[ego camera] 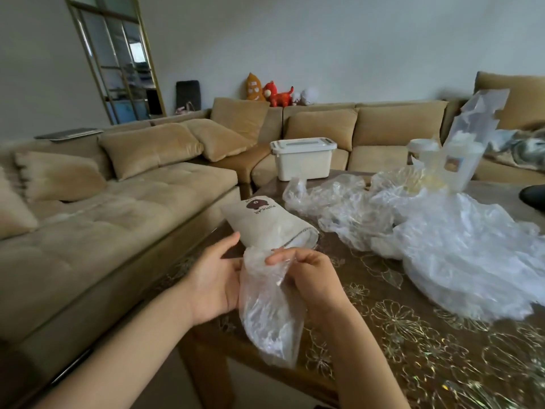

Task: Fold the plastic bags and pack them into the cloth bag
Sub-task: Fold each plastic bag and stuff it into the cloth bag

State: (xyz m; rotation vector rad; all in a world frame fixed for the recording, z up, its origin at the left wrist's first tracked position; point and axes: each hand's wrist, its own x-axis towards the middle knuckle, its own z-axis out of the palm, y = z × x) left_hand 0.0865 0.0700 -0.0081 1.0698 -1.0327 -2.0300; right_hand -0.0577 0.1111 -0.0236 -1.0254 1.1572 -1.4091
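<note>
At near surface (413, 335) edge | plastic bag (265, 314) hanging crumpled just before cloth bag (265, 222) mouth | right hand (312, 278) pinching its top, left hand (215, 278) against its side, grip unclear | best flattened, air pressed out, folded narrow before feeding in | loose bags (442, 246) piled beyond

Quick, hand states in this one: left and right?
Left hand: touches the crumpled clear plastic bag, fingertips hidden; cannot tell.
Right hand: closed, pinching that bag's top.
</note>
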